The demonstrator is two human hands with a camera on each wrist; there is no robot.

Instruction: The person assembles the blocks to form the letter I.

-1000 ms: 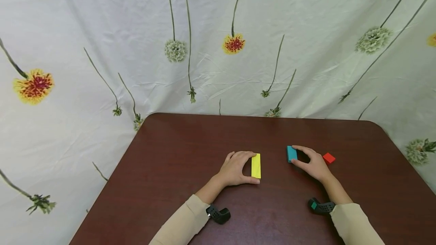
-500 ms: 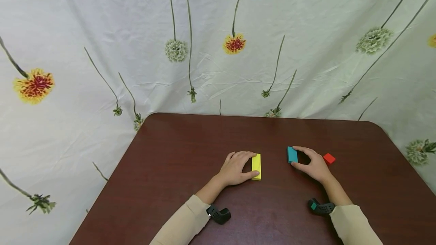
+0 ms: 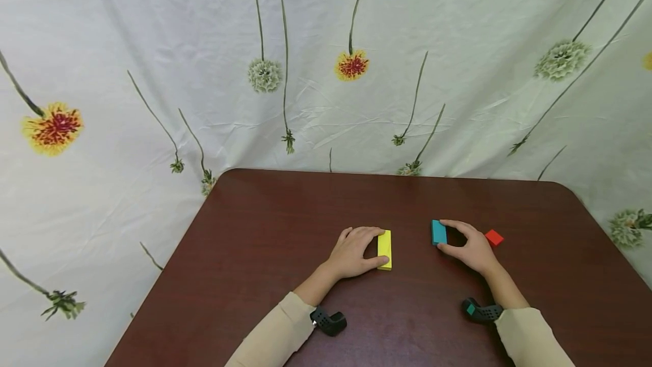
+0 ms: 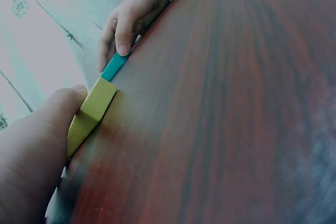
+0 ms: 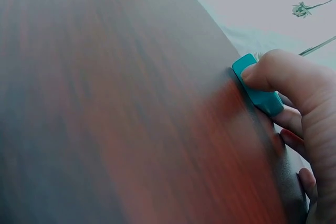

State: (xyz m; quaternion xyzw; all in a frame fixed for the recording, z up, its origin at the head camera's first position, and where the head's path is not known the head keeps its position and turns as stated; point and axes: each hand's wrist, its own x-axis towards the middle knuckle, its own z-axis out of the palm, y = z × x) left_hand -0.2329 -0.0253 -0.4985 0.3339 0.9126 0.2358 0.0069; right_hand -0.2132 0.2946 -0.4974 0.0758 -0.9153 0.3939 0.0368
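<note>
Thumb and fingers of my left hand (image 3: 352,254) grip a long yellow block (image 3: 385,251), the thumb at its near end and the fingers at its far end. In the left wrist view the thumb lies against the yellow block (image 4: 94,111) and the fingers are hidden. My right hand (image 3: 470,247) pinches a smaller blue block (image 3: 438,232) between thumb and fingers. The right wrist view shows the thumb on the face of the blue block (image 5: 257,88). Both blocks appear to be on the table, with a gap between them.
A red block (image 3: 494,237) lies just right of my right hand, partly hidden by it. The dark brown table (image 3: 285,208) has rounded far corners. Behind it hangs a white cloth (image 3: 214,61) with printed flowers. Each wrist wears a black band.
My left thumb has moved from just in front of the yellow block onto its near end. The right hand and the blue block have hardly moved.
</note>
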